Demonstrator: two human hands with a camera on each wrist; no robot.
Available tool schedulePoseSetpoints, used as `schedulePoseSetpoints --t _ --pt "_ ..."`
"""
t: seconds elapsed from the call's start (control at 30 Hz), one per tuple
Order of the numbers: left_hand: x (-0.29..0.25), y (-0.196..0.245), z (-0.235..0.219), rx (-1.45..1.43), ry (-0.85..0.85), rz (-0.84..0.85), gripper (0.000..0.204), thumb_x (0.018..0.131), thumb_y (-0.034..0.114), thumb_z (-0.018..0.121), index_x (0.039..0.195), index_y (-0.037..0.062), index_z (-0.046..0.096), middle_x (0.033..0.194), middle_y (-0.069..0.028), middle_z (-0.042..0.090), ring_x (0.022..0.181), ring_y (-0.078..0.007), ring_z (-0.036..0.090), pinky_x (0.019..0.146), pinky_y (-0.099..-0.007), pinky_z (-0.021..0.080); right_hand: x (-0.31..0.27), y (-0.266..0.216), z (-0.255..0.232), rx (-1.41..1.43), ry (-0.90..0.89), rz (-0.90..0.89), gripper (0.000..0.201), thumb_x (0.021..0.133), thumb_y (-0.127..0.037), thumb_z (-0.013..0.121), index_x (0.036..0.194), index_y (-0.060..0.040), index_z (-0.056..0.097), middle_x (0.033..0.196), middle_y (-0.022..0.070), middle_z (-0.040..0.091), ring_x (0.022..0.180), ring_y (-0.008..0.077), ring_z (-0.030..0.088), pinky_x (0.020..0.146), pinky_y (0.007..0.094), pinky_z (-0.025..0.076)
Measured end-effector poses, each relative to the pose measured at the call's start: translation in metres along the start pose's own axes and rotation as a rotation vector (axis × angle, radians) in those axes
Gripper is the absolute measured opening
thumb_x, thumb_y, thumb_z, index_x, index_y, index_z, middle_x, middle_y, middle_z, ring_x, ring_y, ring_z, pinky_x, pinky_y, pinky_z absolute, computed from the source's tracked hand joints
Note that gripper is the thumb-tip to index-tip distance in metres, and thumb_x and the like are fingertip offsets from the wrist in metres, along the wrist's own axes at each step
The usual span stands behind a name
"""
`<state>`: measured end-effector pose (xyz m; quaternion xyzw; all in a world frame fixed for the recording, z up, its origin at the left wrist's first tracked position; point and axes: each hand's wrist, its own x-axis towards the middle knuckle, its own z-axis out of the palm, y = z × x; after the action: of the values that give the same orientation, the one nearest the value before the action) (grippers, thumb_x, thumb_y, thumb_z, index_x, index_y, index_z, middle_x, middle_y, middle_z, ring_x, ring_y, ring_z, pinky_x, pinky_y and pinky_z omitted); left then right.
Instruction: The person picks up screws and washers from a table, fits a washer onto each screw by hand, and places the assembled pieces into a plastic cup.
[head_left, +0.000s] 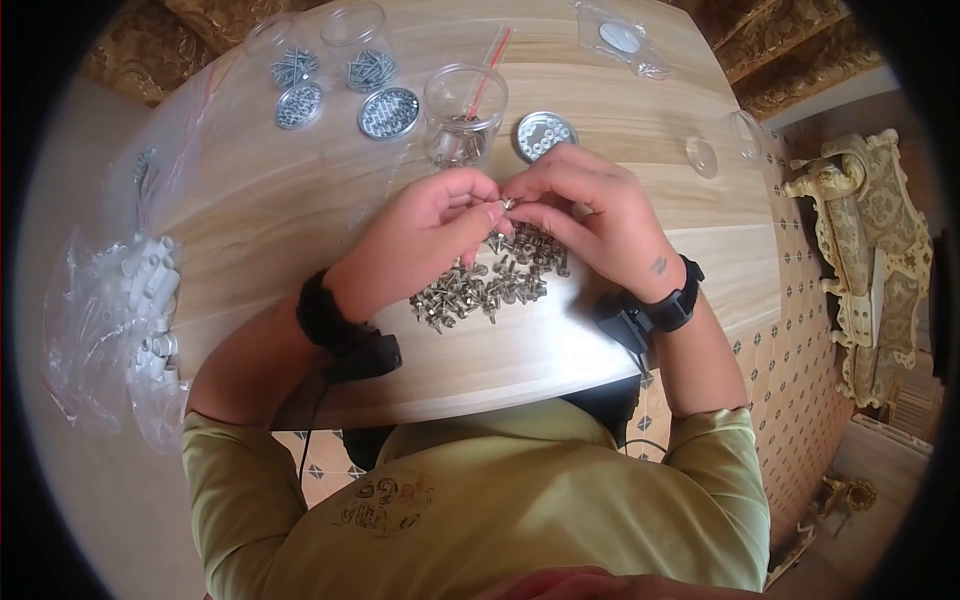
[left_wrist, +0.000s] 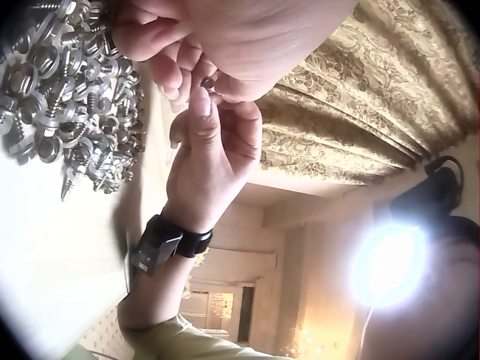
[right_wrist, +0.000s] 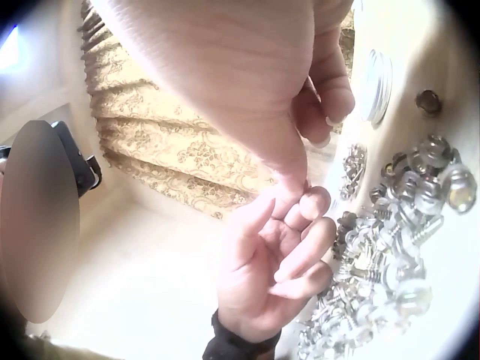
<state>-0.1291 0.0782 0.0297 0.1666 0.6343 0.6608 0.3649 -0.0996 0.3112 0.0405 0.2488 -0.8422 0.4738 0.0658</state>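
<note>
Both hands meet above a pile of metal screws with washers (head_left: pixel 480 290). In the head view, a small metal screw (head_left: pixel 508 204) is between the fingertips of the left hand (head_left: pixel 430 225) and the right hand (head_left: pixel 600 215). Seen in the left wrist view, the right hand (left_wrist: pixel 206 161) has its thumb against the small piece (left_wrist: pixel 208 84), and the left hand (left_wrist: pixel 240 37) pinches there too. The right wrist view shows the left hand (right_wrist: pixel 274 262) with fingers bent, its tips meeting those of the right hand (right_wrist: pixel 240 75). The screw is mostly hidden by fingers.
Behind the hands stand a clear jar (head_left: pixel 465 110) with metal pieces and a round lid (head_left: pixel 546 134) holding small nuts. Farther left are jars of screws (head_left: pixel 371 68) and filled lids (head_left: pixel 388 113). White plastic tubes (head_left: pixel 152 280) lie at the left edge; a plastic bag (head_left: pixel 622 40) lies at the back.
</note>
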Motion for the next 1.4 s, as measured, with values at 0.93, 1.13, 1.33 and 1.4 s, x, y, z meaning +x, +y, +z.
schedulePoseSetpoints --t 0.93,1.13,1.33,1.4 --pt "0.001 -0.013 -0.004 0.131 0.004 0.001 0.012 0.106 0.007 0.054 0.114 -0.0010 0.058 0.096 -0.0021 0.066 0.082 -0.0041 0.060 0.069 -0.0214 0.048 -0.005 -0.008 0.002 -0.111 -0.137 0.010 0.017 0.087 -0.005 0.076 0.102 -0.0015 0.069 0.091 0.0085 0.060 0.078 0.0237 0.063 0.066 0.0340 0.055" --pt "0.001 -0.010 0.003 0.064 0.053 0.065 0.016 0.105 0.001 0.055 0.120 -0.0039 0.056 0.108 -0.0054 0.066 0.099 -0.0093 0.064 0.087 -0.0249 0.053 -0.004 -0.004 0.006 -0.192 -0.059 -0.072 0.018 0.086 -0.004 0.075 0.103 -0.0027 0.069 0.093 0.0101 0.062 0.079 0.0279 0.065 0.066 0.0356 0.056" --pt "0.003 -0.012 0.000 0.063 0.092 0.052 0.019 0.105 0.003 0.056 0.123 -0.0035 0.057 0.109 -0.0062 0.066 0.101 -0.0107 0.064 0.088 -0.0258 0.053 -0.005 -0.003 0.006 -0.213 -0.032 -0.061 0.020 0.086 -0.002 0.076 0.105 -0.0044 0.070 0.092 0.0099 0.065 0.078 0.0295 0.067 0.069 0.0351 0.056" --pt "0.001 -0.008 -0.001 0.052 0.085 0.030 0.019 0.106 0.004 0.056 0.124 -0.0033 0.057 0.109 -0.0058 0.066 0.097 -0.0099 0.062 0.085 -0.0251 0.052 -0.005 0.000 0.004 -0.203 -0.024 -0.062 0.020 0.086 -0.002 0.077 0.105 -0.0045 0.070 0.091 0.0100 0.066 0.079 0.0292 0.068 0.069 0.0346 0.057"
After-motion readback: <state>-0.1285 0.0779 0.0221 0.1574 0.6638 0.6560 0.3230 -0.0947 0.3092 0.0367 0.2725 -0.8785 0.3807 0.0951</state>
